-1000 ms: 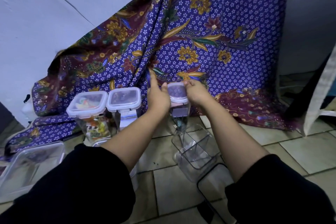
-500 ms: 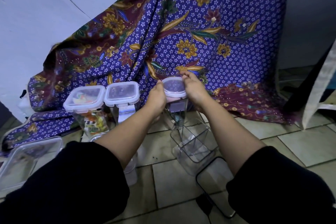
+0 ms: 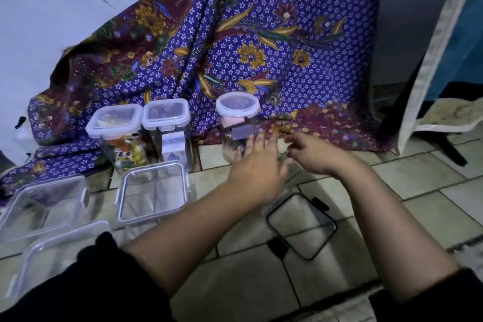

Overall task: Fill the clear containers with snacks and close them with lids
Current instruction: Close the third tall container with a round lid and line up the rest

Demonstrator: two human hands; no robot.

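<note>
A round clear jar (image 3: 236,123) with a white-rimmed lid stands on the tiled floor against the batik cloth, with pink and grey snacks inside. My left hand (image 3: 257,165) hovers just in front of it, fingers spread, holding nothing. My right hand (image 3: 311,150) is beside it to the right, fingers loosely curled and blurred, also with nothing in it. Two lidded square containers stand to the left: one with colourful sweets (image 3: 117,133) and one with a white packet (image 3: 170,128). An empty clear container lies mostly hidden under my hands.
An open empty square container (image 3: 154,191) sits in front of the filled ones. More clear boxes (image 3: 39,206) lie at the lower left. A black-rimmed lid (image 3: 302,225) lies flat on the tiles. The batik cloth (image 3: 261,47) hangs behind; a black stand (image 3: 444,138) is at right.
Both hands have let go of the round jar's lid and drawn back towards me. The jar now stands on its own with the lid on.
</note>
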